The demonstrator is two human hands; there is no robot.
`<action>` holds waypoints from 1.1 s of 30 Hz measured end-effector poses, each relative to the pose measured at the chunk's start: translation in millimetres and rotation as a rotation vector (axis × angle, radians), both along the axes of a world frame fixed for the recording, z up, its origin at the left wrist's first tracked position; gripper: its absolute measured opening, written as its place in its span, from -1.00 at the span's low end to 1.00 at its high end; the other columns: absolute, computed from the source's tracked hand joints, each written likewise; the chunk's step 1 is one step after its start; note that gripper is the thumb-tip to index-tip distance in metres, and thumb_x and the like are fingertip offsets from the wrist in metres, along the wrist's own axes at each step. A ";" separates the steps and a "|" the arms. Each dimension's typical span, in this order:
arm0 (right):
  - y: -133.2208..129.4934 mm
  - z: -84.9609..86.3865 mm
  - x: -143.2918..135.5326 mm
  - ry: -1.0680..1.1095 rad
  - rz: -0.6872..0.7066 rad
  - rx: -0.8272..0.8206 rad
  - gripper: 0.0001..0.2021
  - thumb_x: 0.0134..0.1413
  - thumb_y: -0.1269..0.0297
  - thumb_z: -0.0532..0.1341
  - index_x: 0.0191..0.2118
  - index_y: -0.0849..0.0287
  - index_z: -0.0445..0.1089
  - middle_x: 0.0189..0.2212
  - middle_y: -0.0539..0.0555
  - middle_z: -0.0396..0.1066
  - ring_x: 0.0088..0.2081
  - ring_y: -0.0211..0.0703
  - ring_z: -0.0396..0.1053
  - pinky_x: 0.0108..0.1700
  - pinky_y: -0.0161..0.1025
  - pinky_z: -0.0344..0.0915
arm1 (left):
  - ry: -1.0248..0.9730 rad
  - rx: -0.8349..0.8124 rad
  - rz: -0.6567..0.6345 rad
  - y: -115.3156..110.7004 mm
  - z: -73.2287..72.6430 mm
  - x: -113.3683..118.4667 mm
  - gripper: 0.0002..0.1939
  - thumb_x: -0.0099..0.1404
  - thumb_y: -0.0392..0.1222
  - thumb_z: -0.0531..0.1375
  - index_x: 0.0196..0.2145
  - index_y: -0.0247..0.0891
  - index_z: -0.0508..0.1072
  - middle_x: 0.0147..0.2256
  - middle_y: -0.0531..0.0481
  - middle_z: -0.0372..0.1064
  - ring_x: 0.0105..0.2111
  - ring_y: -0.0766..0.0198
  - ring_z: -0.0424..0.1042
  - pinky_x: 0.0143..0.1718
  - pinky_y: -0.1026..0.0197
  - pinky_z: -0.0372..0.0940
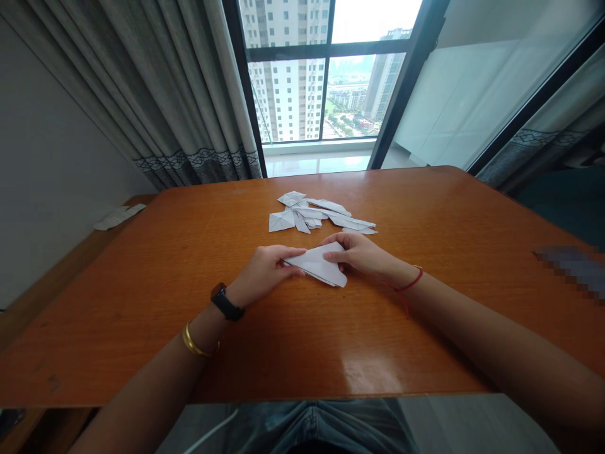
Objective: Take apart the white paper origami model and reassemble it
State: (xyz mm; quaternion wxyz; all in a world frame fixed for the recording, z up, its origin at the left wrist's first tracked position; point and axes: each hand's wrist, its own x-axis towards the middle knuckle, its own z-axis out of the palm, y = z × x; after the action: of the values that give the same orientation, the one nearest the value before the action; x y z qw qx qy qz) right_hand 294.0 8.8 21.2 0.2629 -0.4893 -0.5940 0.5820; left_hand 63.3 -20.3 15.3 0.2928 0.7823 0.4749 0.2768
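Note:
A folded white paper [317, 261] is held between both hands above the wooden table [198, 284]. My left hand [271, 270] pinches its pointed left end, thumb on top and fingers beneath. My right hand [354, 253] grips the wider right end, with the thumb lying on the upper face and the fingers partly hidden behind it. Just beyond the hands lies a loose pile of folded white paper pieces [307, 213], some squarish with crease lines, others long and narrow.
Some white paper [119, 216] lies on a ledge beyond the table's left edge. A blurred dark patch [574, 268] shows at the right side. Behind the table stand grey curtains [189, 94] and a window with dark frames [326, 53].

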 end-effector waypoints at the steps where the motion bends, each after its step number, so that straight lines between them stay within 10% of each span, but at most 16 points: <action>1: 0.2 0.0 0.7 0.006 0.007 -0.012 -0.75 -0.06 0.36 0.33 -0.20 0.24 0.41 -0.58 -0.06 0.35 -0.61 -0.37 0.25 -0.62 -0.42 0.16 | -0.010 0.022 0.005 0.5 -0.8 -0.5 -0.59 0.16 -0.07 0.30 -0.02 -0.17 0.50 -0.15 -0.05 0.51 -0.30 0.22 0.45 -0.24 0.21 0.34; 5: 0.7 -1.5 1.5 0.013 0.009 -0.019 -0.76 -0.06 0.39 0.32 -0.20 0.25 0.41 -0.60 -0.05 0.36 -0.62 -0.37 0.27 -0.63 -0.43 0.18 | -0.057 0.055 0.019 0.1 -2.8 0.2 -0.63 0.15 -0.10 0.31 -0.07 -0.19 0.54 -0.16 -0.05 0.52 -0.28 0.21 0.46 -0.21 0.20 0.36; 18: -1.6 -6.8 -1.2 0.014 -0.077 0.148 -0.74 -0.08 0.27 0.33 -0.22 0.23 0.42 -0.53 -0.04 0.36 -0.58 -0.34 0.25 -0.58 -0.37 0.18 | -0.619 -0.561 0.122 0.0 -4.8 11.5 -0.57 0.22 -0.13 0.28 0.01 -0.37 0.40 -0.20 -0.19 0.52 -0.28 0.19 0.55 -0.39 0.29 0.43; 26: -6.3 -7.4 -4.7 -0.092 -0.095 0.304 -0.72 -0.04 0.23 0.29 -0.17 0.21 0.42 -0.30 0.06 0.46 -0.34 -0.22 0.36 -0.35 -0.30 0.30 | -0.688 -0.513 0.214 -1.6 -8.3 15.9 -0.68 0.21 -0.21 0.29 -0.09 -0.37 0.48 -0.23 -0.14 0.54 -0.34 0.25 0.55 -0.36 0.28 0.47; 33: 26.6 -1.4 23.2 0.093 -0.172 0.203 -0.71 -0.12 0.22 0.35 -0.25 0.26 0.43 -0.48 0.01 0.40 -0.54 -0.34 0.26 -0.54 -0.37 0.22 | -0.757 -0.506 0.215 -2.5 -5.2 15.9 -0.53 0.22 -0.13 0.29 0.06 -0.30 0.36 -0.04 -0.20 0.45 -0.23 0.23 0.55 -0.26 0.26 0.45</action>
State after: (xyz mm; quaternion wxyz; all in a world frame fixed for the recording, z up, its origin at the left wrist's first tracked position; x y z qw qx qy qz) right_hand 317.2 35.4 19.8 0.3875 -0.4817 -0.5927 0.5162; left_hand 79.2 -22.8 10.1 0.5968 0.4766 0.4656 0.4470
